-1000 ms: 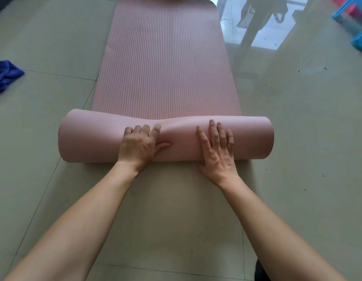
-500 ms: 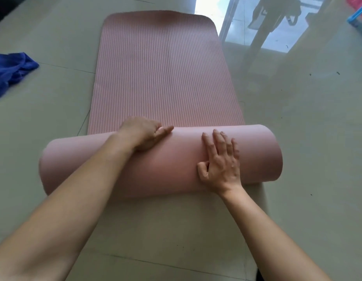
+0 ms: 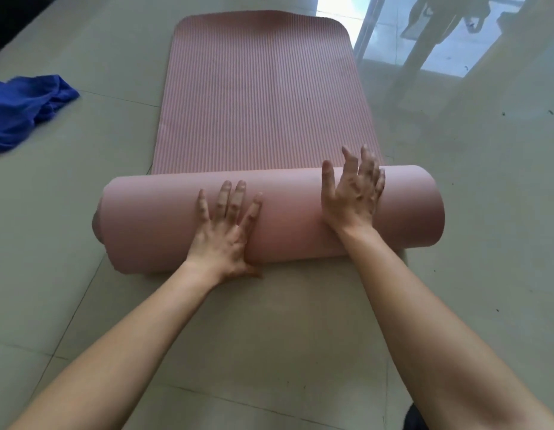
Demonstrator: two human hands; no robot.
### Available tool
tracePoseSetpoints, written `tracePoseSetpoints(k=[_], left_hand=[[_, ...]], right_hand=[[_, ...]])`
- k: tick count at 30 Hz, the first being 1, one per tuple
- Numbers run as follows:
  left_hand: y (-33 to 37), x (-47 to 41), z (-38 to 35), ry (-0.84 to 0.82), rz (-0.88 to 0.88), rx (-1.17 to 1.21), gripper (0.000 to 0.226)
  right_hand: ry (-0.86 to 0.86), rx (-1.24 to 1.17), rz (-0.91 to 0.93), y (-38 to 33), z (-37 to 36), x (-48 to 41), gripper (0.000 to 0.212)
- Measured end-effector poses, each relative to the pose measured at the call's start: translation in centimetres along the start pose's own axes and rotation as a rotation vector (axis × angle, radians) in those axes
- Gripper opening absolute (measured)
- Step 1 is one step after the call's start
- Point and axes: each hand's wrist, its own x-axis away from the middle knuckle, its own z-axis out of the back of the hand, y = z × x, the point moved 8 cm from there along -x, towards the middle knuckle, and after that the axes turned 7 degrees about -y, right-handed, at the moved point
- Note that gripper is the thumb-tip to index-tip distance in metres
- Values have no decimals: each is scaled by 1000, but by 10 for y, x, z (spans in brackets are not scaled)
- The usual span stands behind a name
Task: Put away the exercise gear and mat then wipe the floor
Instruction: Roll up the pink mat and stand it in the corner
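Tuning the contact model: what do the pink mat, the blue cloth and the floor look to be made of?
Pink mat: probably foam, matte; ribbed top face, smooth outer face, thick springy roll. Blue cloth: soft fabric, maybe microfibre; lies crumpled in folds. Floor: glossy hard tiles, likely ceramic; grout lines, mirror-like reflections.

Home room, tiled floor (image 3: 83, 305), glass door (image 3: 378, 41), exercise mat (image 3: 260, 97)

No text, label, brand, number or sign can be read anywhere: the pink mat (image 3: 260, 97), the blue cloth (image 3: 24, 110) and the tiled floor (image 3: 83, 193) all show plain surfaces.
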Motion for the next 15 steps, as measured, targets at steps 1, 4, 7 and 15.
tracePoseSetpoints(k=[1,4,7,15], left_hand=[[-1,-6,-1,-20,12,-5,140],[-9,-35,12,-56,61,31,122],[-23,-61,30,-135,46,132,108],[-22,-54,77,-417,-153,453,58]], right_hand=[[4,4,55,-1,0,11,59],[-55,90,182,11,-14,53,66],[-69,209,245,28,-26,79,70],[201,114,249,14,15,90,69]])
